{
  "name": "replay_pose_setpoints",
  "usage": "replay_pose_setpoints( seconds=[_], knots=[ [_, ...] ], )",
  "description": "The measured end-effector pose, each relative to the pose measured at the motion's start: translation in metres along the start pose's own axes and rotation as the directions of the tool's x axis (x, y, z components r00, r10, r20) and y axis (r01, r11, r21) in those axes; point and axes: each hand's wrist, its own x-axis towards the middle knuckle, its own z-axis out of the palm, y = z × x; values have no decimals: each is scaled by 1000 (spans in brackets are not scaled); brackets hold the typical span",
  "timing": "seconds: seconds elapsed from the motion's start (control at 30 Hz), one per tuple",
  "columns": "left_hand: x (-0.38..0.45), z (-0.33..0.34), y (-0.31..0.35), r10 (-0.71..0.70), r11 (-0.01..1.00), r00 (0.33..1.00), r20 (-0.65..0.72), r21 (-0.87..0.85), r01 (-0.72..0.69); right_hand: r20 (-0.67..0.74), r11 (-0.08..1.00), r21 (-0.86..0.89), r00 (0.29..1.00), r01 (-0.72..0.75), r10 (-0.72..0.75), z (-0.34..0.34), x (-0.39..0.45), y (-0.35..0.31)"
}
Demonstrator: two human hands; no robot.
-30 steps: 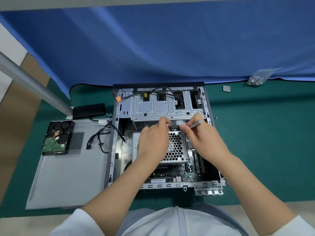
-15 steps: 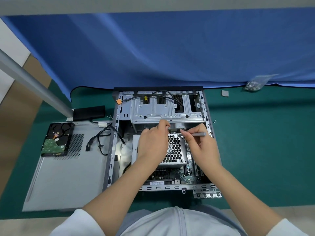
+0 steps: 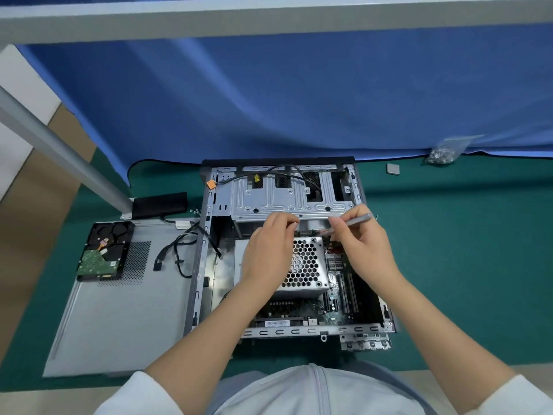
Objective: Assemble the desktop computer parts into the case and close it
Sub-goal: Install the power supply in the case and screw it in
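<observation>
Green mat (image 3: 466, 265) is laid over the bench, with a blue cloth (image 3: 299, 94) hung behind it. Far left, a bare hard drive (image 3: 103, 251) is parked on the detached side panel (image 3: 119, 310), board side up, not yet installed. Just right of it, loose black cables (image 3: 179, 253) are draped over the case edge.

The open case (image 3: 287, 250) is laid flat mid-mat, drive cage (image 3: 287, 199) at the far end, motherboard (image 3: 338, 298) exposed at the near right. The perforated metal box (image 3: 305, 265), likely the power supply, is seated in the middle.

The left hand (image 3: 266, 253) is rested on that box, fingers curled at its far edge. A small part seems to be pinched at the fingertips, but what it is cannot be told. The right hand (image 3: 362, 247) is wrapped around a thin grey screwdriver (image 3: 350, 221), tip aimed at the box's far right corner, just under the cage.

Step in hand is judged to be fastening the box at that corner. To be done well:
- box held flat and still by the left hand so the hole stays lined up
- driver kept square to the screw, light pressure, no cam-out
- tip kept clear of the red board component just below
- cables kept out from under the box before tightening

Far right, a bag of screws (image 3: 443, 151) and a small grey pad (image 3: 393, 168) are left at the cloth's edge.
</observation>
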Motion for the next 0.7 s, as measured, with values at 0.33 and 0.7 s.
replay_pose_setpoints(
  seconds=[0.33,0.7],
  knots=[
    [1,-19,15,-57,840,998,36,-538,67,141,941,278,978,-191,156,-14,15,-12],
    [-6,-3,8,-19,985,999,29,-171,24,182,970,-239,979,-48,93,-10,8,-6]
  ],
)
